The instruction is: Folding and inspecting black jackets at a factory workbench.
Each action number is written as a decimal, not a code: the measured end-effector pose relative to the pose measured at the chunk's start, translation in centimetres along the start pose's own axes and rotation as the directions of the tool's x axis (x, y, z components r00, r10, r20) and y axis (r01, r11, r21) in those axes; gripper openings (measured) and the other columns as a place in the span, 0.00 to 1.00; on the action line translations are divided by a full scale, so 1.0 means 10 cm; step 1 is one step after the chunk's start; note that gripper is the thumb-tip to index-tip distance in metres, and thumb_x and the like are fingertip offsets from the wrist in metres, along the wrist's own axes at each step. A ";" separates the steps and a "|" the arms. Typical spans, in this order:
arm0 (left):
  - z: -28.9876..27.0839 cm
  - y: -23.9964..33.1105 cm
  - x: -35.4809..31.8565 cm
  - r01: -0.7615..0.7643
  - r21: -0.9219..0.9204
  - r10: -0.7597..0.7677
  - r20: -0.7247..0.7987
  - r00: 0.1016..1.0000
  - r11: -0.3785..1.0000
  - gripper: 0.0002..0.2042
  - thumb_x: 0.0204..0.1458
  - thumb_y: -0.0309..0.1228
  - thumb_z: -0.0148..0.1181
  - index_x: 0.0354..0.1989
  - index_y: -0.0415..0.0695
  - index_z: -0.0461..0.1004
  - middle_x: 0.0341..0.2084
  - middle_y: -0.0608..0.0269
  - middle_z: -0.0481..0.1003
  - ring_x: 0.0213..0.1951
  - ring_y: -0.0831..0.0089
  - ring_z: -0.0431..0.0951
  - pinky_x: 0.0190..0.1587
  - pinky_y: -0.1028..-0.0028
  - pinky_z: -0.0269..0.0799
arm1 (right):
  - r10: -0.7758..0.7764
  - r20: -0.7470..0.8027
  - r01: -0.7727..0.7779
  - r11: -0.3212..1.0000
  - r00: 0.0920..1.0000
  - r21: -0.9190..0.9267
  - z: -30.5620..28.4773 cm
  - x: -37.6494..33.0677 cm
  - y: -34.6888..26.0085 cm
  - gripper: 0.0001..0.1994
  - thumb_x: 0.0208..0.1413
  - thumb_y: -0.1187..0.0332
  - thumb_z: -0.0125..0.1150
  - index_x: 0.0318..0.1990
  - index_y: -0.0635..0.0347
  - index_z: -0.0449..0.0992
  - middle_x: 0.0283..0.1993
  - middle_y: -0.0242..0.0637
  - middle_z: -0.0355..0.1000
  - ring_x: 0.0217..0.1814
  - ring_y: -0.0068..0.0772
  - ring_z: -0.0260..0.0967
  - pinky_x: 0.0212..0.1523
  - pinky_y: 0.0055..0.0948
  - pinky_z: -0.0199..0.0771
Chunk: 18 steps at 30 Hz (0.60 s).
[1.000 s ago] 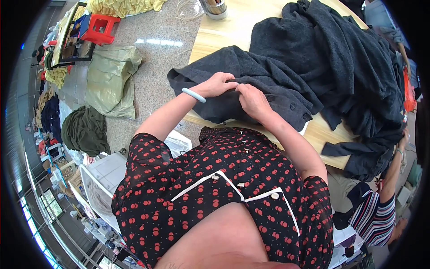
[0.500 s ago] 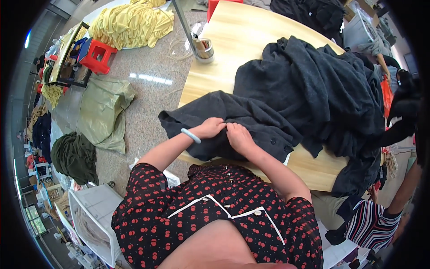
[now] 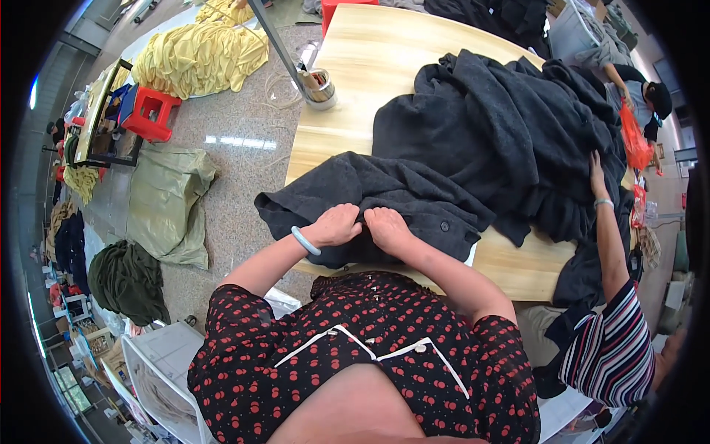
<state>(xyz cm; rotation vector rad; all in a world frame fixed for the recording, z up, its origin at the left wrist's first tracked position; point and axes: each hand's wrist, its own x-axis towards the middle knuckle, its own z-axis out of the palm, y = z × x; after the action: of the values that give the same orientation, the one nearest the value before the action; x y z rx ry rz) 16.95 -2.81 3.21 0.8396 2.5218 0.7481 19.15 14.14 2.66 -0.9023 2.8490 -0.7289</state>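
Note:
A dark grey garment (image 3: 414, 177) lies spread along the near edge of the wooden table. At its near part, my left hand (image 3: 339, 224) and my right hand (image 3: 387, 229) are close together, each with bent fingers pinching the cloth. Just what lies between the fingertips is hidden. To the right of my right hand, a round dark button (image 3: 444, 226) shows on the cloth. Beyond it a heap of dark grey garments (image 3: 510, 140) covers much of the table, and a co-worker's hand (image 3: 597, 177) rests on its right side.
The pale wooden table (image 3: 347, 52) has a can of tools (image 3: 319, 92) by a metal post at its left edge. A red stool (image 3: 151, 113), yellow cloth (image 3: 203, 59) and a dark green bundle (image 3: 127, 283) are on the left. Someone on the far right holds an orange bag (image 3: 633, 140).
The co-worker's arm has reached in from the right, its hand now on the heap. My hands still pinch the cloth, their fingers slightly shifted. Of two buttons seen before, one shows plainly.

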 end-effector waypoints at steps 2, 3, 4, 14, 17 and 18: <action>0.07 -0.02 -0.01 -0.019 -0.007 0.019 -0.044 0.999 1.000 0.09 0.40 0.30 0.49 0.23 0.35 0.63 0.23 0.44 0.67 0.30 0.49 0.69 0.35 0.58 0.64 | 0.006 0.025 -0.006 1.000 1.000 -0.015 -0.01 0.01 0.01 0.01 0.42 0.74 0.48 0.25 0.60 0.65 0.23 0.41 0.67 0.28 0.40 0.67 0.31 0.36 0.66; 0.10 -0.03 -0.01 -0.037 -0.008 0.036 -0.103 0.994 0.999 0.08 0.40 0.29 0.48 0.23 0.35 0.63 0.22 0.44 0.67 0.29 0.49 0.68 0.34 0.58 0.64 | -0.001 0.045 0.002 0.999 0.999 -0.037 -0.01 0.02 0.01 0.01 0.41 0.74 0.48 0.25 0.60 0.65 0.23 0.40 0.67 0.28 0.40 0.67 0.30 0.35 0.67; 0.09 0.01 -0.01 -0.047 0.004 0.047 -0.129 0.991 0.999 0.06 0.41 0.26 0.47 0.23 0.35 0.62 0.21 0.44 0.66 0.28 0.48 0.68 0.33 0.57 0.64 | 0.013 0.037 -0.012 0.999 0.999 -0.037 0.00 0.01 0.01 0.01 0.41 0.74 0.48 0.25 0.60 0.66 0.23 0.41 0.67 0.28 0.40 0.67 0.30 0.35 0.67; -0.02 0.03 0.05 -0.042 -0.031 0.037 -0.140 0.989 0.999 0.05 0.41 0.25 0.47 0.27 0.36 0.64 0.23 0.49 0.67 0.31 0.51 0.69 0.33 0.61 0.65 | 0.009 -0.004 -0.008 0.984 1.000 0.178 -0.11 -0.01 0.10 0.02 0.43 0.77 0.45 0.26 0.64 0.63 0.24 0.47 0.67 0.30 0.47 0.66 0.32 0.40 0.66; -0.08 0.04 0.05 -0.064 -0.185 0.048 -0.091 0.995 0.981 0.06 0.41 0.26 0.47 0.23 0.35 0.65 0.23 0.46 0.69 0.31 0.50 0.70 0.34 0.59 0.65 | 0.078 -0.024 -0.060 0.903 0.997 0.426 -0.17 -0.02 0.11 0.02 0.45 0.77 0.44 0.27 0.65 0.64 0.26 0.48 0.67 0.32 0.48 0.67 0.32 0.41 0.65; -0.14 0.03 0.06 -0.006 -0.269 0.011 0.015 1.000 0.963 0.08 0.43 0.29 0.49 0.25 0.35 0.66 0.22 0.48 0.69 0.30 0.52 0.70 0.33 0.62 0.65 | 0.114 0.067 -0.132 0.842 0.991 0.523 -0.22 -0.01 0.11 0.04 0.46 0.74 0.48 0.30 0.64 0.65 0.27 0.47 0.68 0.33 0.48 0.67 0.33 0.40 0.65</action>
<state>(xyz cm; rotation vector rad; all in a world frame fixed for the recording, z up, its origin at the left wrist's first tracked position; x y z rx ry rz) 15.95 -2.77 4.36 0.7583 2.3322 1.0537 18.21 15.96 4.09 -0.6260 2.4288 -1.3658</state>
